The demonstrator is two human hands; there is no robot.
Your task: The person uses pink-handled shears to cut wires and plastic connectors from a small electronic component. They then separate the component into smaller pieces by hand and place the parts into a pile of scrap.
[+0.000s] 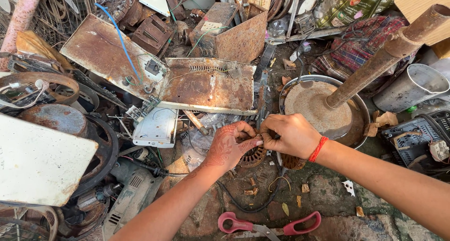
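Observation:
My left hand (228, 146) and my right hand (289, 134) meet at the middle of the view, fingertips pinched together on a small rusty motor part (253, 156) with copper windings. The left hand carries dark henna patterns; the right wrist wears a red thread band (318, 148). Both hands grip the part just above the dirt ground. The exact spot the fingers pinch is hidden between them.
Red-handled scissors (269, 225) lie on the ground near me. A rusty pipe (384, 56) rises from a round metal base (313, 105). Rusted sheet panels (206, 84), a white board (37, 163), a black cable (243, 204) and scrap crowd the left and back.

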